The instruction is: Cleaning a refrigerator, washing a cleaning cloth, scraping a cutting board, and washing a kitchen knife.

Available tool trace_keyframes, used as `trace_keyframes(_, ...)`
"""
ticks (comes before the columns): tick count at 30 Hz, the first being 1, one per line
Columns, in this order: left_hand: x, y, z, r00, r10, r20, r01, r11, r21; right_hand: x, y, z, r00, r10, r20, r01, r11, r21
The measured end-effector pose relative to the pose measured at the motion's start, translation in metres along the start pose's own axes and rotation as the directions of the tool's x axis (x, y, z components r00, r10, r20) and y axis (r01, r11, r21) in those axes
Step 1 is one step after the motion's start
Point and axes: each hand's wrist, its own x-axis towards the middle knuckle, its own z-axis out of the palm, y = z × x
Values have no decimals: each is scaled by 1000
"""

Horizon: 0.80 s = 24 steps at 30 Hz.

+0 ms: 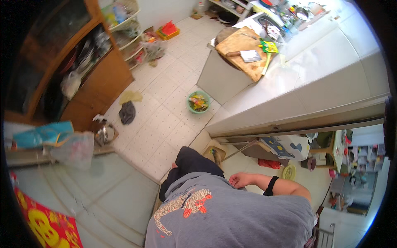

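Observation:
My right hand (240, 180) hangs by my hip, its fingers loosely bent and nothing visible in them. It is nearest to the hem of my grey T-shirt (248, 217) and my dark trousers (198, 162). A black band (270, 186) circles that arm. My left hand is out of view. Ahead on the tiled floor stands a green basin (188, 107) with food scraps and wrappers inside. Beyond it, a wooden cutting board (229, 43) rests on the counter. A cleaver (250, 56), a scallion stalk (266, 64) and a green-yellow packet (269, 46) lie on the board.
An orange-brown wooden cabinet (102, 74) and a tiered plastic rack (124, 45) line the left. A dark plastic bag (127, 113) and a kettle (105, 133) are on the floor. The tiled counter (279, 102) runs along the right, by a doorway. A glazed door panel (114, 192) borders my left.

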Motion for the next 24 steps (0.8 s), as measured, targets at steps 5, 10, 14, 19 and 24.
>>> trace_keyframes(5,74,86,-2,994,61,90,-68,994,83,45,-24,-4,939,-127,-320,75,983,-169)
trace_keyframes(10,128,140,19,978,31,205,-71,979,189,100,-100,-75,878,-243,-413,254,967,-28)
trace_keyframes(14,170,199,30,961,-30,275,-46,963,265,118,-153,-149,832,-306,-464,299,950,-92)
trace_keyframes(19,233,298,22,960,-49,275,-51,938,344,141,-181,-186,829,-266,-492,212,963,-164)
trace_keyframes(24,297,400,16,956,-3,293,-116,914,389,152,-241,-218,846,-141,-514,75,986,-148)
